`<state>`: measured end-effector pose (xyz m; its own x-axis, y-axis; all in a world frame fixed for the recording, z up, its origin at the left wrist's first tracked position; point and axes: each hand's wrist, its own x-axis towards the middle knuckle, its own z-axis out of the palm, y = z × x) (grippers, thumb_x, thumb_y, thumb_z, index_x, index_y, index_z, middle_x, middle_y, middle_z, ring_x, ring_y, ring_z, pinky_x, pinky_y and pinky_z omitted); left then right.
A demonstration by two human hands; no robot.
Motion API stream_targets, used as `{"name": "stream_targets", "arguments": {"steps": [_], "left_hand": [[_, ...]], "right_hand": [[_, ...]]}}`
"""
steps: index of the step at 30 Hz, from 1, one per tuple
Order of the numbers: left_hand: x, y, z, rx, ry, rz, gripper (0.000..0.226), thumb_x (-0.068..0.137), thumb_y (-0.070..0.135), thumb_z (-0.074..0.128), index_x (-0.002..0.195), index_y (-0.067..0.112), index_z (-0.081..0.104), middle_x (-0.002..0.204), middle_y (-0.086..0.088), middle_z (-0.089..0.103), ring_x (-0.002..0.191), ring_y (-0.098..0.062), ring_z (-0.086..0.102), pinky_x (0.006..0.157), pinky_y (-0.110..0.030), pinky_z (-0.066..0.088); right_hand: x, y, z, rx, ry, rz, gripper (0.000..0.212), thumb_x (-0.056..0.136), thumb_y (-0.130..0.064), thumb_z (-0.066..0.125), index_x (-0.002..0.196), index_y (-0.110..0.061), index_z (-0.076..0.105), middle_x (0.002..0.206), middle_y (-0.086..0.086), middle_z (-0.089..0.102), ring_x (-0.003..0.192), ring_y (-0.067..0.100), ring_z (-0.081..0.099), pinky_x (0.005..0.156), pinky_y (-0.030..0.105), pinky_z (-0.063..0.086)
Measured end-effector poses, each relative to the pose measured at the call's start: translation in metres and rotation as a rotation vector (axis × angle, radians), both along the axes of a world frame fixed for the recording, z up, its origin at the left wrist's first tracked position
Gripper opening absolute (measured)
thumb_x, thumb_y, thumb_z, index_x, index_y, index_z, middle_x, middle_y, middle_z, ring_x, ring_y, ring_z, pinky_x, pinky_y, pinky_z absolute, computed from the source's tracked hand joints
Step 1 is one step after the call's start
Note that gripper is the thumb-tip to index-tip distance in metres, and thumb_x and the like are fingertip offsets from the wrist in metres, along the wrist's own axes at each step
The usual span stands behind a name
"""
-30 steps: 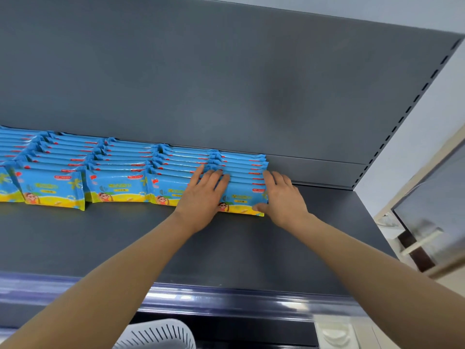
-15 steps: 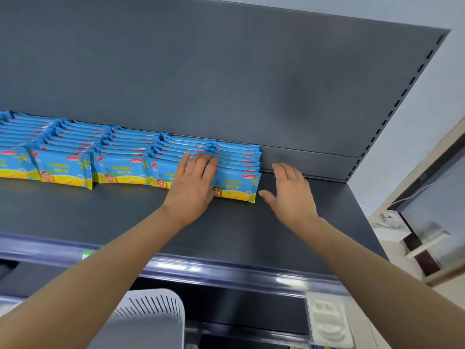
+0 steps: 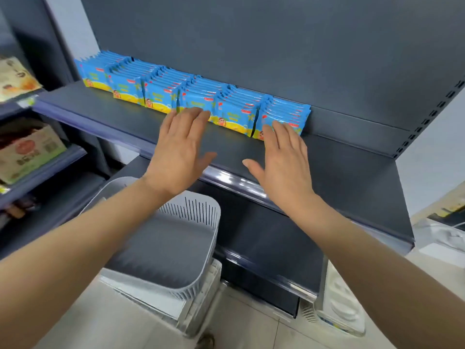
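Left hand (image 3: pixel 180 152) and right hand (image 3: pixel 281 159) have drawn back from the blue packs (image 3: pixel 234 109); fingers straight, together; row seemingly squared.

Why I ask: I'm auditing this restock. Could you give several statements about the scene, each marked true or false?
1. The left hand and right hand are open, holding nothing. True.
2. The white basket sits lower than the shelf. True.
3. The blue packets lie in the white basket. False: they stand in rows at the back of the shelf.
4. The packets fill the shelf to its right end. False: bare shelf shows right of the last row.
5. A cardboard box sits on shelving at the left. True.
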<state>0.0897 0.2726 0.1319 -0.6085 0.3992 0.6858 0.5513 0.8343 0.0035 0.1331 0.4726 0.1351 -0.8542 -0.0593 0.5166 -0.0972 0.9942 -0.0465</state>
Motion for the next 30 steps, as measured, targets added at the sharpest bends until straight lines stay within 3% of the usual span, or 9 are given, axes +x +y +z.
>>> {"name": "stream_targets", "arguments": {"steps": [8,12,15,18,21,25,28,30], "left_hand": [[0.02,-0.105,-0.059,-0.214,-0.077,0.136,0.073,0.062,0.021,0.082,0.12,-0.003,0.047,0.114,-0.021,0.055,0.109,-0.035,0.047,0.104,-0.045,0.022],[0.0,-0.163,-0.1,-0.286,-0.203,0.17,0.077,0.055,0.02,0.086,0.118,-0.006,0.053,0.11,-0.023,0.058,0.106,-0.038,0.055,0.104,-0.045,0.021],[-0.02,-0.205,-0.13,-0.372,-0.369,0.213,0.073,0.068,0.026,0.08,0.127,-0.004,0.049,0.122,-0.021,0.053,0.117,-0.037,0.049,0.111,-0.044,0.019],[-0.037,-0.239,-0.154,-0.389,-0.588,0.261,0.071,0.08,0.033,0.069,0.136,0.0,0.038,0.133,-0.018,0.043,0.126,-0.035,0.038,0.114,-0.041,0.017],[-0.05,-0.267,-0.171,-0.241,-0.819,0.358,0.071,0.084,0.036,0.064,0.139,0.005,0.031,0.136,-0.014,0.037,0.126,-0.032,0.036,0.108,-0.04,0.027],[-0.064,-0.287,-0.185,0.233,-1.177,0.416,0.066,0.083,0.03,0.068,0.135,0.004,0.036,0.134,-0.015,0.042,0.118,-0.033,0.046,0.095,-0.042,0.04],[-0.069,-0.288,-0.191,0.459,-1.344,0.34,0.035,0.089,0.032,0.061,0.111,0.005,0.057,0.107,-0.011,0.062,0.086,-0.025,0.057,0.075,-0.035,0.042],[-0.069,-0.285,-0.193,0.591,-1.403,0.333,0.027,0.092,0.032,0.056,0.095,0.006,0.06,0.095,-0.011,0.063,0.078,-0.023,0.054,0.074,-0.034,0.041]], "right_hand": [[0.017,-0.064,-0.047,0.114,-0.106,0.072,0.07,0.069,-0.04,0.079,0.121,0.0,0.056,0.126,0.02,0.057,0.12,0.038,0.052,0.1,0.047,0.041],[0.011,-0.096,-0.089,0.083,-0.257,0.034,0.066,0.081,-0.04,0.067,0.132,-0.003,0.046,0.138,0.017,0.046,0.132,0.036,0.039,0.108,0.046,0.031],[0.0,-0.12,-0.118,0.021,-0.42,-0.057,0.065,0.089,-0.04,0.057,0.14,-0.007,0.033,0.148,0.013,0.032,0.14,0.031,0.025,0.115,0.042,0.021],[-0.005,-0.138,-0.145,-0.099,-0.549,-0.21,0.061,0.09,-0.041,0.055,0.137,-0.009,0.033,0.145,0.011,0.033,0.136,0.03,0.029,0.111,0.041,0.027],[-0.002,-0.151,-0.169,-0.246,-0.629,-0.357,0.061,0.088,-0.039,0.059,0.135,-0.008,0.036,0.138,0.012,0.038,0.127,0.032,0.033,0.1,0.045,0.036],[0.0,-0.159,-0.192,-0.525,-0.684,-0.524,0.067,0.088,-0.034,0.061,0.14,-0.006,0.03,0.137,0.02,0.034,0.124,0.039,0.035,0.102,0.046,0.035],[0.0,-0.162,-0.201,-0.917,-0.531,-0.642,0.061,0.088,-0.028,0.061,0.139,-0.009,0.033,0.132,0.017,0.039,0.108,0.034,0.052,0.094,0.042,0.045],[0.001,-0.161,-0.202,-1.118,-0.397,-0.769,0.058,0.089,-0.028,0.058,0.137,-0.007,0.033,0.127,0.015,0.049,0.101,0.033,0.058,0.089,0.045,0.05]]}}
